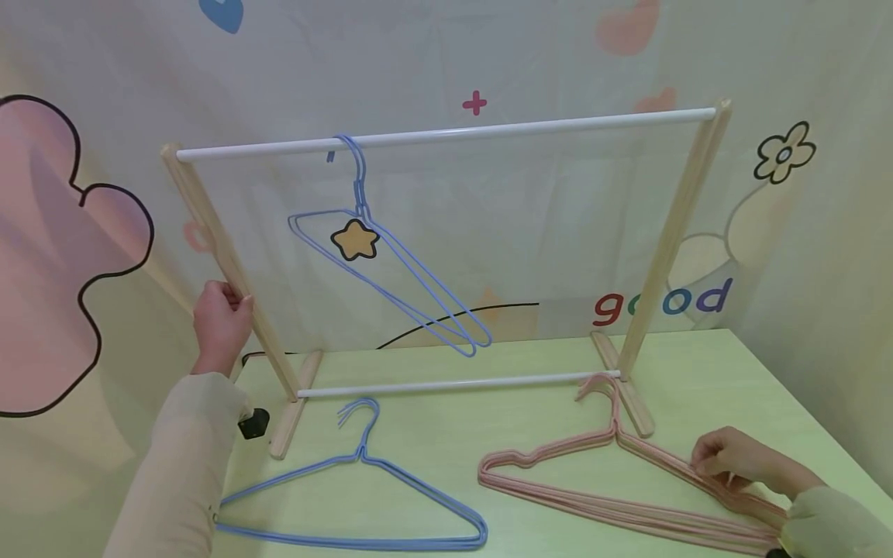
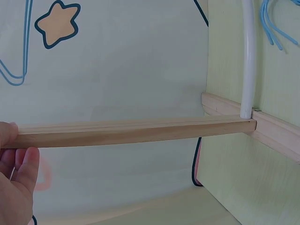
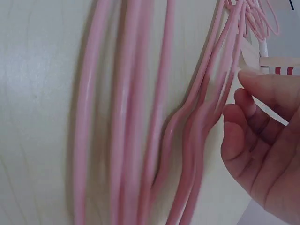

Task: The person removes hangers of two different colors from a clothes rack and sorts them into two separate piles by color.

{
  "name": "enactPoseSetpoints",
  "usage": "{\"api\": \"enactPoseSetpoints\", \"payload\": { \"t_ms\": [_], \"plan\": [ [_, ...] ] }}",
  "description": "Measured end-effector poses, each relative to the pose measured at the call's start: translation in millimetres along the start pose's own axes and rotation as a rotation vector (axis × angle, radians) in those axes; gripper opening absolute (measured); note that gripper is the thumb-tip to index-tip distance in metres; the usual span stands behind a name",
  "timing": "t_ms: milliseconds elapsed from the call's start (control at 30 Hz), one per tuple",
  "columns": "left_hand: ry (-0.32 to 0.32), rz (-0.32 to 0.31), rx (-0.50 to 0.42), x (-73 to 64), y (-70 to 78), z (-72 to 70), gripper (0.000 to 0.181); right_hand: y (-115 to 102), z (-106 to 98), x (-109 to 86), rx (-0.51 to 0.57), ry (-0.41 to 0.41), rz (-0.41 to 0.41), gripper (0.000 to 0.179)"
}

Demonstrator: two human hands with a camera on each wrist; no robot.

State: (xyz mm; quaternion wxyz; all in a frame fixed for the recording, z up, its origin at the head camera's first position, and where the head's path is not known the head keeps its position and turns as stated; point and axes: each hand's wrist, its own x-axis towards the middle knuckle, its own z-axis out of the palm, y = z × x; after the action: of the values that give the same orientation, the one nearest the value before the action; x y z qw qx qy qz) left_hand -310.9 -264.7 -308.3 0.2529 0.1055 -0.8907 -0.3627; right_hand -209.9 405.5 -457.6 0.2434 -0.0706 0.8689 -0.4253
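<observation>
My left hand (image 1: 222,316) grips the left wooden post (image 1: 237,271) of a clothes rack, with the thumb on one side and fingers on the other; the left wrist view shows this wooden post (image 2: 136,132) up close. My right hand (image 1: 738,459) is by the right shoulder of a stack of pink hangers (image 1: 558,449) on the table. In the right wrist view, its fingers (image 3: 233,140) are loosely bent beside the pink hangers (image 3: 126,112), with nothing between them and the thumb.
Blue hangers (image 1: 418,488) lie on the table (image 1: 446,422) at front left. Two more blue hangers (image 1: 412,263) hang from the rack's white top rod (image 1: 530,130), left of its middle. A white lower rod (image 1: 453,384) joins the posts. Behind hangs a printed curtain (image 1: 558,225).
</observation>
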Motion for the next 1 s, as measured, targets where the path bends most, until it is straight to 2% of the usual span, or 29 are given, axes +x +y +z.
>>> {"api": "enactPoseSetpoints", "payload": {
  "t_ms": [133,267,567,767,900,1000],
  "plan": [
    [0.003,-0.006,-0.002,-0.2,0.5,-1.1,0.03,-14,-3,2.6,-0.023,0.015,-0.027,0.014],
    [0.005,-0.004,-0.002,-0.1,-0.2,-1.2,0.03,-44,-7,6.8,-0.048,0.014,-0.071,0.019],
    [0.003,0.006,-0.01,1.1,-2.8,1.1,0.03,-141,-8,17.9,-0.097,-0.023,-0.249,0.027],
    [0.034,0.02,-0.005,0.3,-1.7,1.5,0.028,-201,0,30.8,-0.095,-0.075,-0.351,0.031],
    [0.033,0.019,-0.011,-0.4,-0.2,0.8,0.028,-237,3,39.5,-0.08,-0.073,-0.399,0.034],
    [0.031,0.013,-0.016,0.0,-0.1,0.5,0.028,-264,5,45.0,-0.082,-0.064,-0.4,0.036]
  ]
}}
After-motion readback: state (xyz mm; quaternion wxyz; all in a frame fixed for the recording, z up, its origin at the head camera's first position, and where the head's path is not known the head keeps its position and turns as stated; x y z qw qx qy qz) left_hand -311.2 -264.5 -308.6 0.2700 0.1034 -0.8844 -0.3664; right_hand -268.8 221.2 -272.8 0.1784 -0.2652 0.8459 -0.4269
